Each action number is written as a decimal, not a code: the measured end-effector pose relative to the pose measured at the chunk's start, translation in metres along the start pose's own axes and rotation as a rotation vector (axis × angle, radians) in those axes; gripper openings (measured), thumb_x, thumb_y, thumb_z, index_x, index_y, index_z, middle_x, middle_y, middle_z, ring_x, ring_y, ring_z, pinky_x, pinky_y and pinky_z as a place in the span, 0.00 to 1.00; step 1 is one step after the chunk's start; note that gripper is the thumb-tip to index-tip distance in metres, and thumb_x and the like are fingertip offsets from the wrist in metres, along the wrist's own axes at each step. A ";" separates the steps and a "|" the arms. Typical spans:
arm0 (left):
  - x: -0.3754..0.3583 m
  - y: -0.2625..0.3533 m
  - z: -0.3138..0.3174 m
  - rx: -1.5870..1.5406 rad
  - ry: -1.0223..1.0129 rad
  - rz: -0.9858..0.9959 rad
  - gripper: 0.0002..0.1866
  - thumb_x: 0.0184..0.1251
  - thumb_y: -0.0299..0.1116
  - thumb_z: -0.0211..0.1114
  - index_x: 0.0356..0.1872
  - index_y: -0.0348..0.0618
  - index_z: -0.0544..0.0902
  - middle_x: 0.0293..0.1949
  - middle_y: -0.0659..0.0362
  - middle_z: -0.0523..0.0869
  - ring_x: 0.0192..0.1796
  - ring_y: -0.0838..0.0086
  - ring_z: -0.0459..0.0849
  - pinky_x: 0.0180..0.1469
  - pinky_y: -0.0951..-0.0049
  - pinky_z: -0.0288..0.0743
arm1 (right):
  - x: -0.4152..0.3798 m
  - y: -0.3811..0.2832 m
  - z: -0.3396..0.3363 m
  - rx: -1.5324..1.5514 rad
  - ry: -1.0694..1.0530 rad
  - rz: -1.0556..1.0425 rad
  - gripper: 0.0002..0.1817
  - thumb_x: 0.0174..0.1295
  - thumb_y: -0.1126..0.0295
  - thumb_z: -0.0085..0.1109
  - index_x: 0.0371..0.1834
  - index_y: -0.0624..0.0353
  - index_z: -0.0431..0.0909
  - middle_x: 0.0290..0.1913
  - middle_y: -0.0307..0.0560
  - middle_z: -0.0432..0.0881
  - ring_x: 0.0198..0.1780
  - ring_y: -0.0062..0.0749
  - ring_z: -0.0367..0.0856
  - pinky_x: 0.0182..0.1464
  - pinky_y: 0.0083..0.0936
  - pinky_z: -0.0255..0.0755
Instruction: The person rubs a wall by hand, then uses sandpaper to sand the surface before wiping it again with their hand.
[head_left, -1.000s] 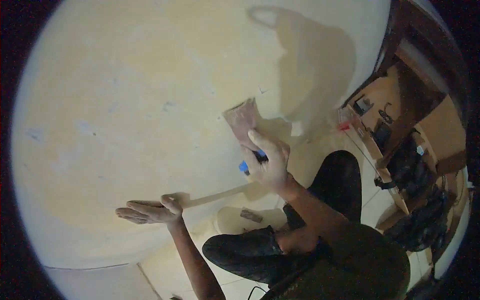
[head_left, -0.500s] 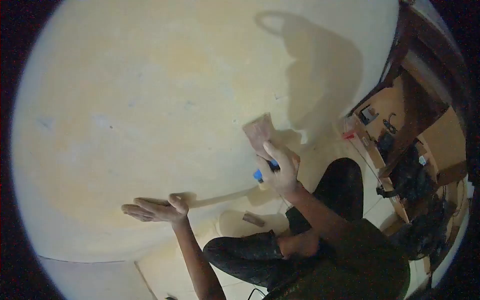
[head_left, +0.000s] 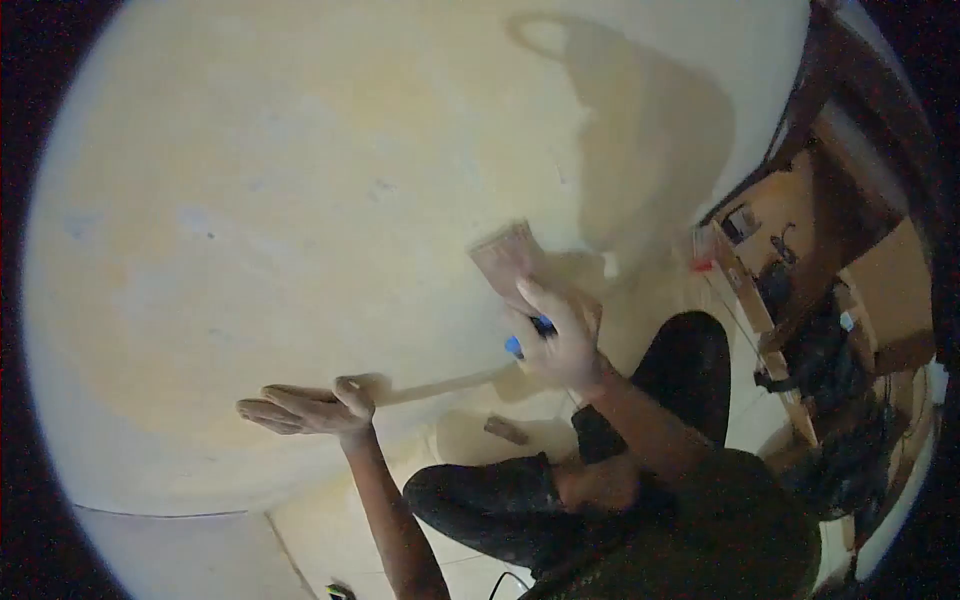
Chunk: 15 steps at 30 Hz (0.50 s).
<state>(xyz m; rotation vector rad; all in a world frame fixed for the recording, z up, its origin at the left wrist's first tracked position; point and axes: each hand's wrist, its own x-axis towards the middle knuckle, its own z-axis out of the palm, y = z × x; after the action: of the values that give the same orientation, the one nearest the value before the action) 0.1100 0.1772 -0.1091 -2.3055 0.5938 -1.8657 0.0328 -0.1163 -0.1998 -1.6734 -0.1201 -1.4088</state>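
My right hand [head_left: 556, 335] is closed around the blue handle of a putty knife [head_left: 506, 258]. Its wide, dusty brown blade points up and left, with the edge at the pale, patchy wall [head_left: 330, 220]. Part of the handle is hidden by my fingers. Lower on the left, my left hand [head_left: 305, 405] rests against the wall with fingers stretched out and nothing in it. Between the two hands, down near my legs, lies a small brown flat piece [head_left: 506, 430].
My bent knees [head_left: 690, 365] are close under the right arm. To the right stand wooden shelves or boxes [head_left: 890, 300] with dark bags and tools on them. A small dark object [head_left: 340, 591] lies on the tiled floor at the bottom. My shadow falls across the upper wall.
The right hand and putty knife have moved slightly up and left along the wall. The left hand stays nearly in place, and the view has shifted a little.
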 end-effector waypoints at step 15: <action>0.010 0.008 -0.010 -0.004 0.047 0.018 0.47 0.78 0.65 0.41 0.84 0.39 0.48 0.84 0.37 0.41 0.86 0.42 0.38 0.82 0.38 0.33 | -0.022 -0.002 -0.013 -0.098 -0.085 -0.040 0.26 0.52 0.79 0.78 0.56 0.58 0.80 0.43 0.54 0.87 0.35 0.44 0.88 0.36 0.34 0.81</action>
<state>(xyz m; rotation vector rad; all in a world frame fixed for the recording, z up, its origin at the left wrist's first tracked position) 0.0998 0.1679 -0.1003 -2.2576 0.6225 -1.9168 0.0148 -0.1137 -0.2180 -1.8212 -0.1344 -1.3929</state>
